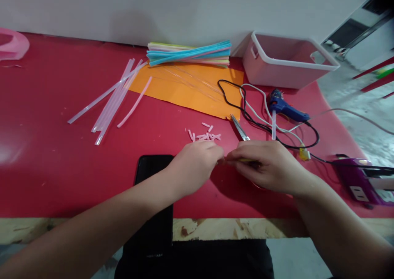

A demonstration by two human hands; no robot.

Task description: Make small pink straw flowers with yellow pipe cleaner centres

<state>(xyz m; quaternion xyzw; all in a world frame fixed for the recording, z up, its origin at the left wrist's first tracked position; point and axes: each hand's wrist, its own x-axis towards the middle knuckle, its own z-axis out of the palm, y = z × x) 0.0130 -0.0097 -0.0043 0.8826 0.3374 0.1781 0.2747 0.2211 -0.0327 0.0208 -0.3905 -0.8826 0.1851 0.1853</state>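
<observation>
The left hand [200,164] and right hand [269,164] meet fingertip to fingertip above a red tabletop [46,147], the right gripping a thin yellow item [248,160]. Just beyond lie short pink fuzzy pieces [206,136] and scissors [240,129]. Behind them, multicoloured pipe cleaners [189,54] rest across an orange sheet's [184,90] far edge; clear pink glue sticks [113,102] lie left, a blue glue gun [289,109] right.

The tabletop [61,164] is plain red, the sheet [181,89] orange, the stems [189,54] blue, yellow and pink, the cut pieces [207,136] pink, the scissor blades [239,127] silvery, the glue gun [290,109] blue; the blurred box [346,176] looks purple.
</observation>
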